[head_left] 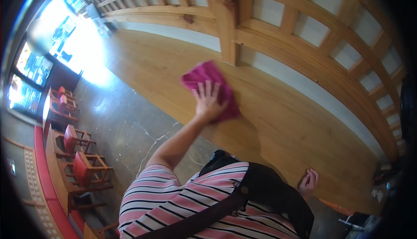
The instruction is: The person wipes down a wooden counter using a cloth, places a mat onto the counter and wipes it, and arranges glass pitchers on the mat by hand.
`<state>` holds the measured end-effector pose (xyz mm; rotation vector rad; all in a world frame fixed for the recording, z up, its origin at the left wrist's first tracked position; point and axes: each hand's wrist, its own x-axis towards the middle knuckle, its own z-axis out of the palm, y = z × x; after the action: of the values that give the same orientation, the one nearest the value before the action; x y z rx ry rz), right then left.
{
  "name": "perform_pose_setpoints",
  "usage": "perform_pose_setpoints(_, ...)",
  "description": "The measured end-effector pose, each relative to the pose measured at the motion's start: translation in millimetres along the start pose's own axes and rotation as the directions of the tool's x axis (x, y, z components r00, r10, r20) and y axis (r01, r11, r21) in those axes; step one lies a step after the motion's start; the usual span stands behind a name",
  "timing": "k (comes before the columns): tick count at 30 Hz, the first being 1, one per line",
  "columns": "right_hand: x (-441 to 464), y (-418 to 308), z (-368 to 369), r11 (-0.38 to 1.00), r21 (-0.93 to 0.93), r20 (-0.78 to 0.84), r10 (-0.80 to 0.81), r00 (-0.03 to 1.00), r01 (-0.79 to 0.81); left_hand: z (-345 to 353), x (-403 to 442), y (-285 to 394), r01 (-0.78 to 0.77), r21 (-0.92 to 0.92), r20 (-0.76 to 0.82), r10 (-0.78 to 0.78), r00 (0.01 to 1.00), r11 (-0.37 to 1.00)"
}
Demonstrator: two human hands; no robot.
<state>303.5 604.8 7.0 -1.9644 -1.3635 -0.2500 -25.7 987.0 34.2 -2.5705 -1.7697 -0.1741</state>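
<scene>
My left hand (pixel 209 104) lies flat on a magenta cloth (pixel 210 76), its fingers spread, pressing the cloth against a long wooden surface (pixel 282 126). The cloth is partly folded and reaches out beyond the fingertips and to the right of the palm. Near my body at the lower right, my right hand (pixel 309 180) is beside the same surface with its fingers curled in. No object shows in it.
A wooden lattice (pixel 278 43) rises along the surface's far side. Down on the left are the grey floor (pixel 126 121), red-seated chairs (pixel 82 168) and a wooden table (pixel 58 169). Bright windows stand at the upper left. Small items lie at the lower right.
</scene>
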Motion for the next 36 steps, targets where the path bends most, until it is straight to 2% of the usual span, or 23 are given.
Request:
perform_pose_setpoints(2, 3, -9, -2, 0.999, -0.043, -0.044, 0.004, 0.999, -0.006, -4, -20, 74, -0.292, -0.128, -0.009, 0.293, 0.956, 0.948)
perform_pose_setpoints(4, 7, -18, -4, 0.991, 0.025, -0.028, 0.13, 0.991, -0.129, -3, -39, 148, -0.553, -0.217, -0.03, 0.561, 0.827, 0.804)
perform_pose_setpoints(5, 7, -11, 10, 0.986, 0.094, -0.118, 0.147, 0.982, -0.136, -5, -48, 182, -0.648, -0.264, -0.034, 0.665, 0.746, 0.714)
perform_pose_setpoints(6, 32, -37, 9, 0.973, 0.155, -0.12, 0.188, 0.975, -0.169, -6, -57, 208, -0.729, -0.305, -0.043, 0.756, 0.653, 0.613)
perform_pose_setpoints(7, 50, -52, 18, 0.959, 0.226, -0.088, 0.196, 0.977, -0.172, -4, -61, 222, -0.759, -0.323, -0.047, 0.791, 0.61, 0.566)
perform_pose_setpoints(9, 93, -71, 35, 0.962, 0.243, 0.044, 0.121, 0.992, -0.128, 0, -62, 238, -0.805, -0.347, -0.028, 0.852, 0.522, 0.482)
perform_pose_setpoints(10, 106, -65, 60, 0.964, 0.253, 0.051, 0.073, 0.996, -0.084, 2, -60, 235, -0.791, -0.327, -0.023, 0.833, 0.553, 0.517)
perform_pose_setpoints(12, 121, -65, 113, 0.982, 0.118, 0.127, 0.133, 0.983, -0.148, 3, -54, 210, -0.733, -0.33, 0.007, 0.778, 0.628, 0.594)
perform_pose_setpoints(13, 128, -77, 120, 0.999, -0.016, 0.197, 0.047, 0.979, -0.045, 10, -53, 193, -0.735, -0.29, -0.029, 0.762, 0.647, 0.613)
perform_pose_setpoints(14, 137, -88, 128, 0.988, -0.137, 0.276, -0.034, 0.961, 0.074, 5, -49, 181, -0.707, -0.265, 0.012, 0.736, 0.677, 0.655)
perform_pose_setpoints(15, 148, -97, 140, 0.987, -0.12, 0.328, -0.057, 0.943, 0.102, -1, -44, 171, -0.662, -0.236, 0.097, 0.695, 0.712, 0.711)
perform_pose_setpoints(18, 183, -122, 177, 0.984, -0.049, 0.414, -0.138, 0.9, 0.173, -2, -23, 142, -0.529, -0.134, 0.172, 0.546, 0.82, 0.838)
perform_pose_setpoints(22, 232, -152, 216, 0.98, 0.022, 0.489, -0.182, 0.853, 0.196, 10, 19, 110, -0.406, -0.048, 0.131, 0.408, 0.903, 0.913)
perform_pose_setpoints(25, 236, -144, 221, 0.982, 0.072, 0.506, -0.186, 0.842, 0.173, 8, 28, 120, -0.382, -0.076, 0.114, 0.389, 0.914, 0.921)
perform_pose_setpoints(26, 233, -134, 216, 0.986, 0.058, 0.506, -0.164, 0.847, 0.156, 8, 28, 124, -0.417, -0.099, 0.094, 0.425, 0.9, 0.904)
perform_pose_setpoints(28, 226, -113, 201, 0.998, -0.003, 0.471, -0.059, 0.88, 0.069, 2, 30, 155, -0.501, -0.029, 0.174, 0.497, 0.85, 0.865)
perform_pose_setpoints(29, 220, -92, 187, 0.999, -0.021, 0.393, -0.031, 0.919, 0.043, 2, 28, 178, -0.554, -0.059, 0.157, 0.556, 0.816, 0.83)
perform_pose_setpoints(30, 215, -68, 169, 0.99, -0.127, 0.325, -0.02, 0.945, 0.065, 5, 28, 203, -0.647, -0.017, 0.131, 0.643, 0.755, 0.763)
perform_pose_setpoints(31, 208, -42, 154, 0.986, -0.165, 0.273, 0.038, 0.961, 0.008, 1, 25, 234, -0.691, -0.049, 0.123, 0.691, 0.712, 0.721)
perform_pose_setpoints(33, 201, 2, 108, 0.957, -0.247, 0.239, 0.215, 0.947, -0.155, 1, 21, 296, -0.766, -0.193, 0.084, 0.788, 0.609, 0.613)
perform_pose_setpoints(34, 195, 28, 90, 0.938, -0.295, 0.194, 0.246, 0.95, -0.183, 6, 17, 327, -0.815, -0.226, 0.022, 0.839, 0.543, 0.534)
perform_pose_setpoints(35, 188, 55, 74, 0.916, -0.341, 0.149, 0.274, 0.95, -0.211, 6, 12, 360, -0.842, -0.212, 0.012, 0.863, 0.505, 0.495)
perform_pose_setpoints(36, 178, 80, 59, 0.895, -0.363, 0.106, 0.315, 0.943, -0.258, 4, 6, 392, -0.862, -0.142, 0.1, 0.874, 0.476, 0.486)
